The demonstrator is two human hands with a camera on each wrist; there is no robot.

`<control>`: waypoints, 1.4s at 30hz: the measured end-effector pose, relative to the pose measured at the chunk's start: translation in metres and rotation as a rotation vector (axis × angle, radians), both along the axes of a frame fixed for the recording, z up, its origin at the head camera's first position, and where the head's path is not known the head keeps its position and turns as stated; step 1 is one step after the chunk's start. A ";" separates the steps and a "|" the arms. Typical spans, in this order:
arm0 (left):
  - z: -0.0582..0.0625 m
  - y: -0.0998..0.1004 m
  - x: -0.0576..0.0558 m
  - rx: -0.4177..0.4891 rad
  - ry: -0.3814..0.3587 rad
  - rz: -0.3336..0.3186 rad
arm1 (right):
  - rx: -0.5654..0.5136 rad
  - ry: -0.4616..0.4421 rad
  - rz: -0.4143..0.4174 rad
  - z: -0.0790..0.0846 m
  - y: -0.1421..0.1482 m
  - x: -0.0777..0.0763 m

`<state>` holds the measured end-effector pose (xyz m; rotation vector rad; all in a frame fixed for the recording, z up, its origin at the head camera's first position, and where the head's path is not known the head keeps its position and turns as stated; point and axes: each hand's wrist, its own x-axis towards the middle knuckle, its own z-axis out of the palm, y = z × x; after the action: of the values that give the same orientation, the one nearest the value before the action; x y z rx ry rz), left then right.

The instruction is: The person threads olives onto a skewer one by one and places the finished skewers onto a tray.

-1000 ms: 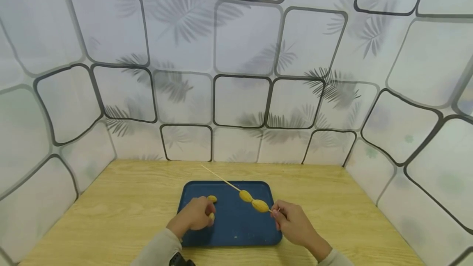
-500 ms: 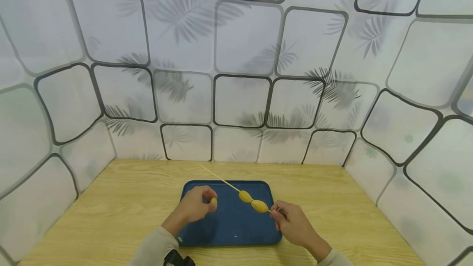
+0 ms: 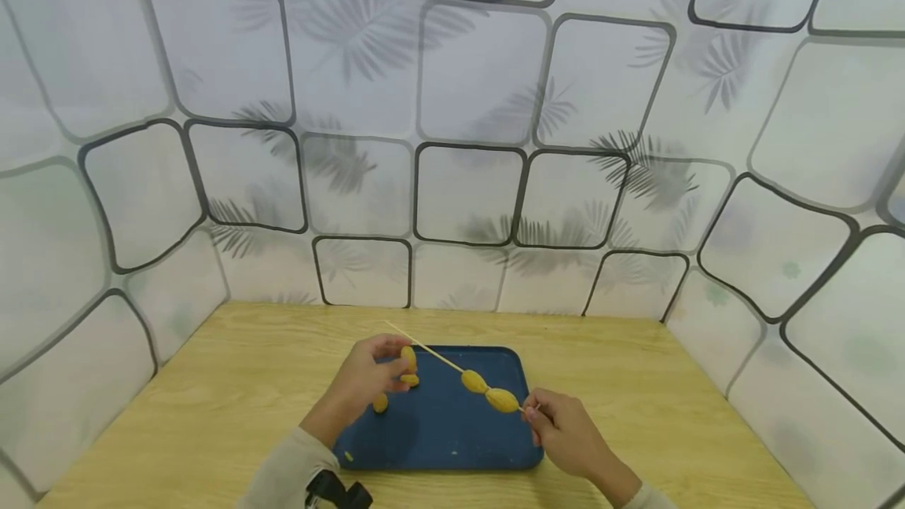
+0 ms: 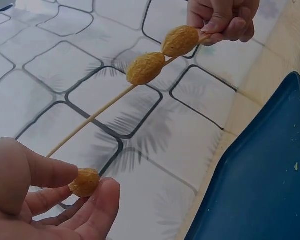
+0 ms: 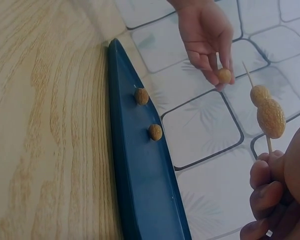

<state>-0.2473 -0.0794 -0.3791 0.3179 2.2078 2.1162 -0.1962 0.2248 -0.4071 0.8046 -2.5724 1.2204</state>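
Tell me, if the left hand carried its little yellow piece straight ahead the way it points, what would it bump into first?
Most likely the bare skewer, near its pointed end: the left hand holds its yellow piece just beside it. Depth is hard to judge, so it might pass slightly off the tip.

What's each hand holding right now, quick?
Left hand: pinches one yellow piece between thumb and fingers.
Right hand: grips the skewer by its end, two pieces threaded on it.

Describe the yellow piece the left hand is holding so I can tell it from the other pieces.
Start at the blue tray on the wooden table. Above its far left corner, the left hand pinches one small yellow piece. Unlike the two on the skewer or the loose two on the tray, it is held in fingertips.
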 end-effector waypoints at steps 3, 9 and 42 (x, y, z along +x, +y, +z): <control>0.003 -0.005 -0.001 0.069 -0.008 0.015 | 0.005 0.006 -0.005 -0.001 0.001 0.000; 0.007 -0.016 -0.001 0.159 -0.004 0.068 | 0.003 -0.009 0.006 -0.005 0.003 0.002; 0.015 -0.031 0.004 0.330 -0.028 0.071 | -0.039 -0.053 0.062 0.000 0.006 0.011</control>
<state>-0.2431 -0.1108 -0.3645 0.2277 1.8756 2.5056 -0.1854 0.2308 -0.4071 0.8620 -2.5746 1.3222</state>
